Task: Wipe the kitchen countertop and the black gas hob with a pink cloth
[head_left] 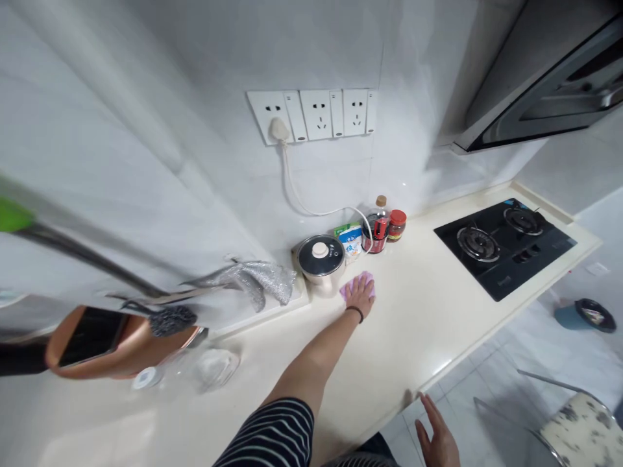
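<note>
My left hand (359,295) lies flat with fingers spread on a pink-purple cloth (371,280), pressing it against the cream countertop (403,311). A dark band circles that wrist. Just left of the cloth stands a small electric pot (324,269) with a dark glass lid. Behind the cloth are a blue-and-white packet (351,241), a dark bottle with a red label (374,241) and a red-lidded jar (397,224). My right hand (438,434) hangs beyond the counter's front edge, fingers open and apart, with nothing visible in it.
A black gas hob (503,250) is set into the counter at right, below a range hood (549,84). A white cord (311,212) drops from the wall sockets (314,115). At left are a copper-coloured pan (141,347) and clear plastic containers (214,368). A chair (579,425) stands right.
</note>
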`<move>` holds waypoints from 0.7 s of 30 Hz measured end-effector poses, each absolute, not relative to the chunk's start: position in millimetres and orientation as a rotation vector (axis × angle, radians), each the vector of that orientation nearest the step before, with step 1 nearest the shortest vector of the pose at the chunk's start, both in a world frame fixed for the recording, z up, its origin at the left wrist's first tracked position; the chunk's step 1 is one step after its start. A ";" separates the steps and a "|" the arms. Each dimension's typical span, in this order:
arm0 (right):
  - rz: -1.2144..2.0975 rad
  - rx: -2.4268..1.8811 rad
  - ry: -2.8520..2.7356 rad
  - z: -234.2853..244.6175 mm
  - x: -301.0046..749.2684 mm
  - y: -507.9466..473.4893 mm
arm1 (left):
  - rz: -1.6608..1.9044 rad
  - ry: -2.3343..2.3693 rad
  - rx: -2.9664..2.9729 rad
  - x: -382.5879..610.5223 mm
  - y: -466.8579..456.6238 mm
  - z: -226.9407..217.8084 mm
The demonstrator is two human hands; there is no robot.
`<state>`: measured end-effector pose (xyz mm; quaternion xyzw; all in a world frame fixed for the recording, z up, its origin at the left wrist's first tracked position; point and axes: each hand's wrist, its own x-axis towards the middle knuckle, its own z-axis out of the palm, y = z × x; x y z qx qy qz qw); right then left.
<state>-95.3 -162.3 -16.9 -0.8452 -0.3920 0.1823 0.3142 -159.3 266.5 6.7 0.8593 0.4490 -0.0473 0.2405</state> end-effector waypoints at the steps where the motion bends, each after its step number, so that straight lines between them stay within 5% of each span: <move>1: 0.479 -2.236 -1.026 -17.0 -95.8 -166.7 | -0.130 1.243 2.343 -153.7 279.5 8.7; 11: 0.425 -2.280 -0.815 -17.4 -124.5 -184.0 | -0.198 1.288 2.372 -131.8 314.9 16.7; 21: 0.538 -2.183 -1.021 -3.6 -104.2 -149.4 | -0.268 1.159 2.475 -187.9 185.2 8.8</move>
